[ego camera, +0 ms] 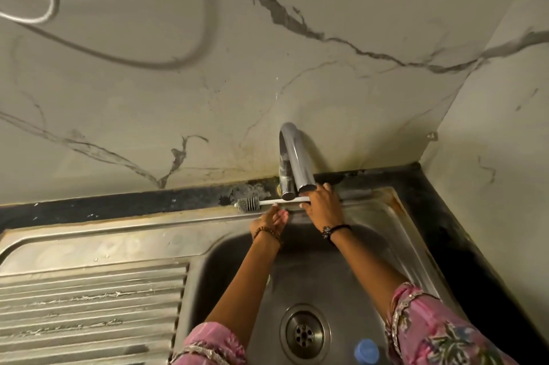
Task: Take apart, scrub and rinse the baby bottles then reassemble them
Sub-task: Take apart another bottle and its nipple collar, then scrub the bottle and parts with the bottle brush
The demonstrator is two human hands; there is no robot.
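A white-handled bottle brush (269, 202) with grey bristles lies along the sink's back ledge. My right hand (322, 205) reaches up to the grey tap (297, 162), its fingers touching the spout's mouth and lying over the brush handle's end. My left hand (271, 220) hovers just below the brush with fingers relaxed and palm turned up, holding nothing. A blue round bottle part (367, 351) lies in the basin at the bottom edge. No bottle body shows.
The steel sink (371, 207) has a drain (304, 335) near the front and a ribbed draining board (89, 305) on the left. A marble wall rises behind, with a grey hose (118, 58) hanging across it. A dark counter (439, 210) flanks the right side.
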